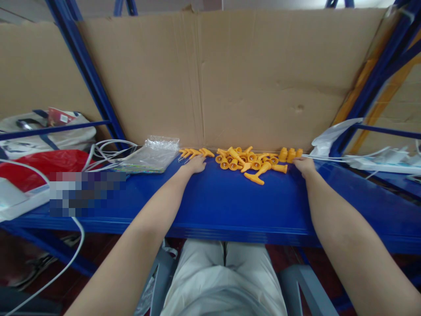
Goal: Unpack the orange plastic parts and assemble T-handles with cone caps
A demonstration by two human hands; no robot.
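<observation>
Backdrop: a tall brown cardboard sheet [263,87] stands upright behind the blue metal bench [243,210]; a vertical crease runs left of its middle;
Frame: blue metal posts [88,79] slant up on both sides;
Left end: a pale canvas bag [74,142] with dark blue trim sits behind a crossbar; a red plastic bag [62,162] slumps in front; looped white cables [112,141] lie alongside;
Next along: clear plastic bags [151,158], stacked flat;
Right end: a crumpled white plastic bag [332,136] by the post;
Below: a grey chair [304,281]
</observation>
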